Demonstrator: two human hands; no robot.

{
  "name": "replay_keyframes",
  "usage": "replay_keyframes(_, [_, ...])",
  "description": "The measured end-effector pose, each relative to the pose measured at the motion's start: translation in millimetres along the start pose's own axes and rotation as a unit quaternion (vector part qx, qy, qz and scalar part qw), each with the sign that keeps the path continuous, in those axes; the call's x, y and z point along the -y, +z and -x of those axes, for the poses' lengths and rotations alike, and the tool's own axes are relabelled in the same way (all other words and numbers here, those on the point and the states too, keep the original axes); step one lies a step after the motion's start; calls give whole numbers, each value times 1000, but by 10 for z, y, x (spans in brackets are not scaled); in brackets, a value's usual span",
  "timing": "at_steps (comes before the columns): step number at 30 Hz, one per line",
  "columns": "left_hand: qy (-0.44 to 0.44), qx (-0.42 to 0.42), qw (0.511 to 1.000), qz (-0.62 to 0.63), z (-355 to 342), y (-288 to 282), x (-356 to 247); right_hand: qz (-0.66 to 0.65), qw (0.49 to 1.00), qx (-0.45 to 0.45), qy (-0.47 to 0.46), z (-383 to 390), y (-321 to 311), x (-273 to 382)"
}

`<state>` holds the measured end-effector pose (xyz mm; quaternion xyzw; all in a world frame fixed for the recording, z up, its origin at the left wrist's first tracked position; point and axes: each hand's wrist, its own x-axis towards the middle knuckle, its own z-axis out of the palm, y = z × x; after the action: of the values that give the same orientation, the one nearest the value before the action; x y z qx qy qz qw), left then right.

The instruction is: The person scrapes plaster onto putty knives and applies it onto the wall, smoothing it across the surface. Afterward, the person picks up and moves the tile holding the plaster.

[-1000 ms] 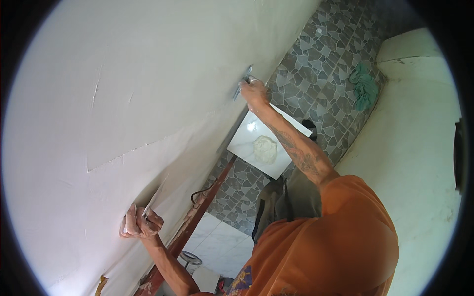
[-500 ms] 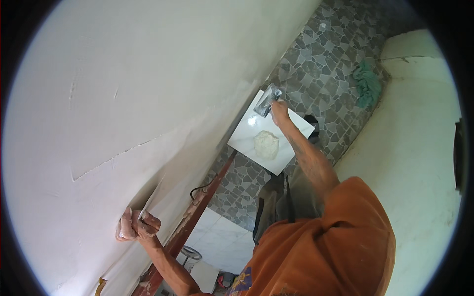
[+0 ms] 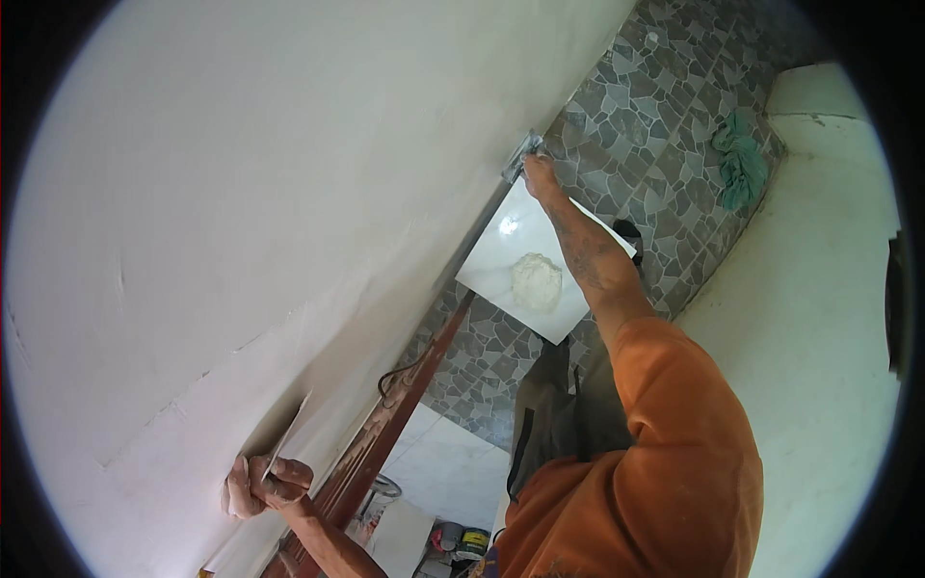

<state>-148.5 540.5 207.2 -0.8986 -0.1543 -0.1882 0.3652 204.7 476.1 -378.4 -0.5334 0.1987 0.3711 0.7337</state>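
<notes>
Head view, contents as they lie.

Left hand, mine (image 3: 265,485): fingers curled closed, gripping a thin flat tool (image 3: 287,438), seen nearly edge-on and pointing up and away from my fist. Location: close beside the pale wall (image 3: 241,212); whether knuckles or tool touch it, I cannot tell.

Right hand, mine (image 3: 541,175): arm stretched out, fingers closed on a flat grey trowel (image 3: 521,157), the handle mostly hidden by my grip. Location: at the far corner of the white slab, near the foot of the wall; contact between blade and wall, cannot tell.

White slab (image 3: 493,258), one: square, glossy, between the wall and my right forearm. It bears one rounded heap of off-white paste (image 3: 537,282), well apart from both tools.

Wall surface: smooth for the most part, with a few raised ridges and thin lines towards its left side.

Reddish-brown beam (image 3: 424,364), one: slanting along the wall's lower edge, a dark curved rod (image 3: 385,383) beside it.

Floor (image 3: 602,130): grey, broken-stone pattern. Green cloth (image 3: 740,171), one: crumpled, at the base of the opposite wall (image 3: 819,279).

Orange shirt (image 3: 674,414), mine: sleeve short of the elbow.
</notes>
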Motion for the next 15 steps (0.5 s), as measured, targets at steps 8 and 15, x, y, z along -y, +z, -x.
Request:
replay_keyframes(8, [-1, 14, 1000, 5, 71, -38, 80, 145, 986, 38, -72, 1241, 717, 578])
replay_keyframes(15, [-13, 9, 999, 27, 86, 3, 60, 327, 928, 47, -173, 2181, 1171, 1196])
